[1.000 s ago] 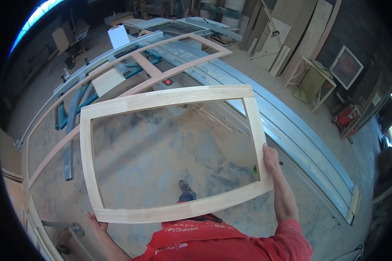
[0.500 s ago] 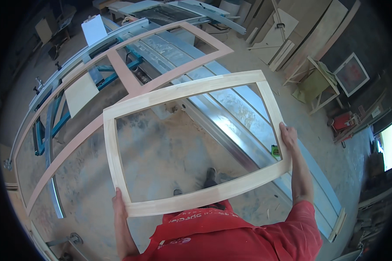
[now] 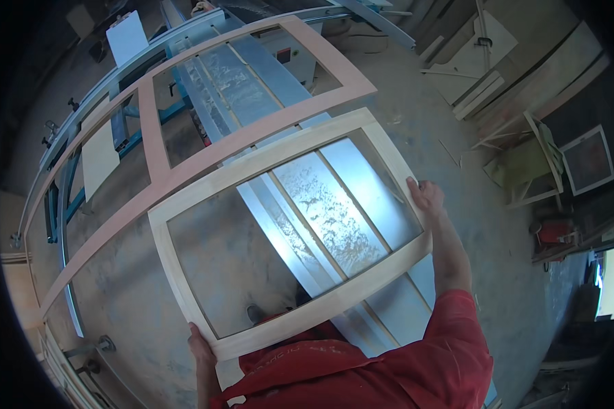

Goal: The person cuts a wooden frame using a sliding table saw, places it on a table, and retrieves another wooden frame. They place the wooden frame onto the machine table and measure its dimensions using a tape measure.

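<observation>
In front of my body I hold a pale wooden frame point(image 3: 320, 300), four-sided with a slightly curved top rail and an open middle. My left hand point(image 3: 202, 346) grips its near left corner, thumb on top. My right hand point(image 3: 426, 198) is closed round the right side piece. The fingers beneath the wood are mostly hidden. Just beyond it lies a larger pinkish curved frame point(image 3: 154, 133) with a crossbar; the pale frame's far rail comes up close to its near rail. Whether the two touch, I cannot tell.
A grooved metal machine table point(image 3: 331, 211) shows through the frame's opening. Far left are a clipboard point(image 3: 126, 37) with white paper and a beige panel point(image 3: 100, 163). To the right stand a wooden stand point(image 3: 525, 163), a small leaning frame point(image 3: 590, 160) and a red object point(image 3: 552, 232).
My view has turned and the pale frame has shifted slightly left and down in it, still in both hands. The metal table now fills more of its opening. A green object seen earlier is out of sight.
</observation>
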Demonstrator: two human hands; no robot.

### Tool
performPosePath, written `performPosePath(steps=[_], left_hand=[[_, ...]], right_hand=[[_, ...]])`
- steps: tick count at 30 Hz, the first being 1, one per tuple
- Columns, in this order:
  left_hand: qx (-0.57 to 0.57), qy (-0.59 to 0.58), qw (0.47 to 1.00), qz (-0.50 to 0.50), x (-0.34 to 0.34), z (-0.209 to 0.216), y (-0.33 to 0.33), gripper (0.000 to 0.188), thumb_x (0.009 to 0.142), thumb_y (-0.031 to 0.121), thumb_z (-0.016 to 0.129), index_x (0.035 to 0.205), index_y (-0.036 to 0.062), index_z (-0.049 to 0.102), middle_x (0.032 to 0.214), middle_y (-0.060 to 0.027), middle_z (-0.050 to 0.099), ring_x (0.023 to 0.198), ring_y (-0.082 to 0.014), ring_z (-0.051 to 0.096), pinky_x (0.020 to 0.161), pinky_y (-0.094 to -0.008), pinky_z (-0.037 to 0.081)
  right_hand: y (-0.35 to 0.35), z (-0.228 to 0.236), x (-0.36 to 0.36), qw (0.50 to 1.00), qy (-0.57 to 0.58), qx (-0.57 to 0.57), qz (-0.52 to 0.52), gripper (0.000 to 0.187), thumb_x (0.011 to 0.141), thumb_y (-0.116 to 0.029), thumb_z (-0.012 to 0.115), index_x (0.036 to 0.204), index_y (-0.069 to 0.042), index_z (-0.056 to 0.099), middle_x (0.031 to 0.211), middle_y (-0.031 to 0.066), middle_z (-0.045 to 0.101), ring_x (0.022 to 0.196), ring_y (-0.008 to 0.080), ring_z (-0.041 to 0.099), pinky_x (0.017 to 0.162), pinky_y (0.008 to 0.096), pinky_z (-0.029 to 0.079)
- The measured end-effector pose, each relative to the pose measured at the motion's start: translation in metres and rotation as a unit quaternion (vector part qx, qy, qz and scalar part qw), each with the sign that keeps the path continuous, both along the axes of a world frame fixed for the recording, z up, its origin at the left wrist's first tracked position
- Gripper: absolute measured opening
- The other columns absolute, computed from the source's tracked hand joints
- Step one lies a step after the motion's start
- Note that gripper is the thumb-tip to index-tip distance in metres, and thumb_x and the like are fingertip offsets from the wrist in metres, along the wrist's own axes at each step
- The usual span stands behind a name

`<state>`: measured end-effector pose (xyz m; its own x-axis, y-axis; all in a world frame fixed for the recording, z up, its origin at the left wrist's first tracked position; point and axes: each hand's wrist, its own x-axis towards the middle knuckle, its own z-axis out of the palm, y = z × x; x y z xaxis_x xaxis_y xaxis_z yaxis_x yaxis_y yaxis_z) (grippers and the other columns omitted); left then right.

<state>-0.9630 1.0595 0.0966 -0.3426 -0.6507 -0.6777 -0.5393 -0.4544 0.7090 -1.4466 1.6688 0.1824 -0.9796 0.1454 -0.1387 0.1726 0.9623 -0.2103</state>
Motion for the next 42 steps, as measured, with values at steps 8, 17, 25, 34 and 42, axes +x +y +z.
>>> performPosePath(steps=[8, 17, 25, 34, 42], left_hand=[[-0.017, -0.016, 1.000, 0.008, -0.034, -0.018, 0.036, 0.082, 0.103, 0.064, 0.043, 0.133, -0.0103, 0.056, 0.127, -0.0188, 0.065, 0.112, -0.0294, 0.064, 0.101, -0.0411, 0.048], [-0.024, -0.003, 0.999, -0.021, -0.046, -0.024, 0.052, 0.082, 0.103, 0.065, 0.039, 0.136, -0.0085, 0.054, 0.130, -0.0180, 0.065, 0.118, -0.0299, 0.062, 0.107, -0.0398, 0.044], [-0.011, 0.025, 1.000, -0.010, -0.043, -0.027, 0.042, 0.073, 0.105, 0.060, 0.040, 0.136, -0.0048, 0.054, 0.130, -0.0164, 0.063, 0.111, -0.0292, 0.062, 0.104, -0.0400, 0.045], [-0.130, 0.198, 0.943, -0.232, -0.272, 0.085, 0.153, 0.039, 0.104, 0.039, 0.057, 0.111, 0.0012, 0.063, 0.105, -0.0127, 0.068, 0.099, -0.0215, 0.067, 0.090, -0.0370, 0.055], [0.439, 0.239, 0.843, -0.197, -0.417, 0.096, 0.284, 0.054, 0.101, 0.052, 0.055, 0.131, 0.0070, 0.056, 0.117, -0.0180, 0.067, 0.106, -0.0319, 0.068, 0.089, -0.0438, 0.057]], right_hand=[[0.024, -0.063, -0.079, 0.998, -0.011, -0.068, -0.011, 0.074, 0.096, -0.065, 0.046, 0.095, 0.004, 0.076, 0.100, 0.0307, 0.070, 0.100, 0.0469, 0.067, 0.091, 0.0495, 0.052], [0.030, -0.056, -0.111, 0.996, -0.035, -0.077, -0.015, 0.069, 0.095, -0.061, 0.050, 0.095, 0.002, 0.076, 0.097, 0.0302, 0.071, 0.098, 0.0463, 0.068, 0.089, 0.0491, 0.053], [0.061, -0.053, -0.114, 0.982, 0.145, -0.100, -0.067, 0.051, 0.092, -0.050, 0.060, 0.084, -0.002, 0.076, 0.081, 0.0241, 0.070, 0.080, 0.0413, 0.069, 0.076, 0.0470, 0.054], [-0.025, 0.095, -0.064, 0.855, 0.399, -0.319, 0.093, 0.031, 0.091, -0.015, 0.072, 0.066, -0.001, 0.060, 0.054, 0.0037, 0.049, 0.052, 0.0089, 0.042, 0.049, 0.0281, 0.034], [-0.166, 0.048, 0.084, 0.685, 0.253, -0.589, 0.347, 0.015, 0.076, -0.014, 0.080, 0.078, -0.006, 0.067, 0.064, 0.0072, 0.056, 0.052, 0.0245, 0.056, 0.052, 0.0360, 0.043]])
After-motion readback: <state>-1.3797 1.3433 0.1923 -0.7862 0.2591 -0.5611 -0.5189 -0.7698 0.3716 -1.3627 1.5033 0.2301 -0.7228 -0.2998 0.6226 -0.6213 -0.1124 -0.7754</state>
